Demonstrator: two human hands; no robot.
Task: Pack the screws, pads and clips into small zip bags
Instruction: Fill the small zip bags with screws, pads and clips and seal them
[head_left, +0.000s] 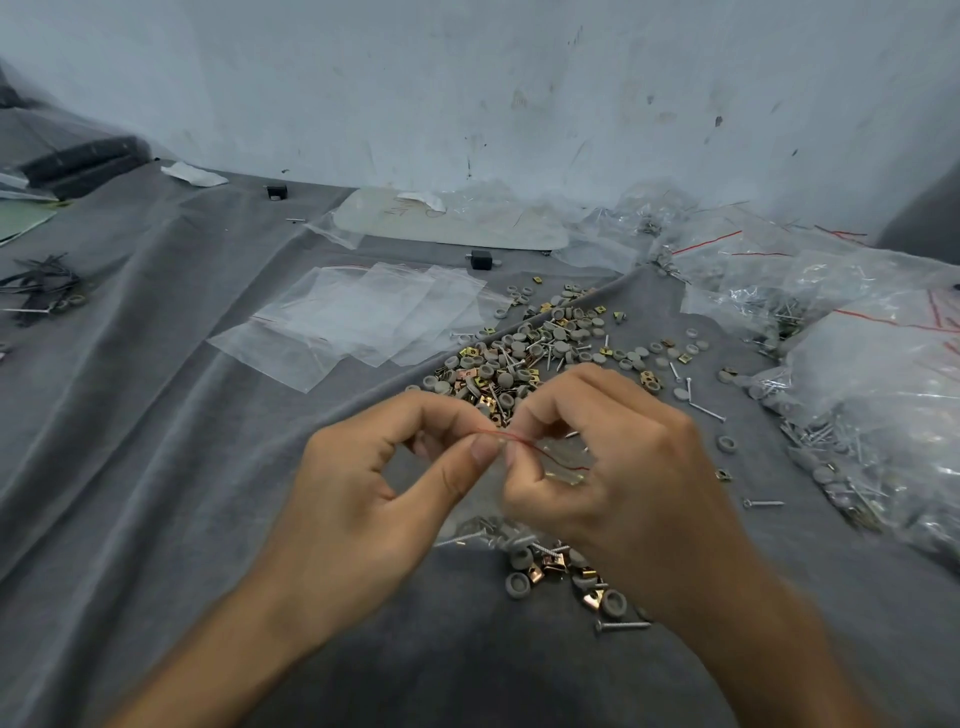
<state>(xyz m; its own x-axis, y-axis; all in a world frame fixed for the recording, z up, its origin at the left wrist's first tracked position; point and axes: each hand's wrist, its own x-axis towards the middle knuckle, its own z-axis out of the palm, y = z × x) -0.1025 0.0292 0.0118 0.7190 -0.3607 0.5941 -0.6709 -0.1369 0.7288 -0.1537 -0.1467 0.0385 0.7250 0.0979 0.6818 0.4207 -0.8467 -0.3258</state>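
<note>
A rumpled grey cloth (156, 467) covers the counter. Nearest, the left hand (374, 499) and right hand (613, 467) each pinch the red-lined mouth of a small clear zip bag (480, 506), with screws, pads and clips sagging in its bottom. Sealing looks to be the step in hand; the next move calls for pressing along the strip. Beyond lies the loose heap of grey pads, brass clips and screws (524, 358), then flat empty zip bags (363, 317). Piled filled plastic bags (857, 364) crowd the right.

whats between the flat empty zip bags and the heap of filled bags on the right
In the head view, a loose pile of pads, clips and screws lies there on the grey cloth.
</note>
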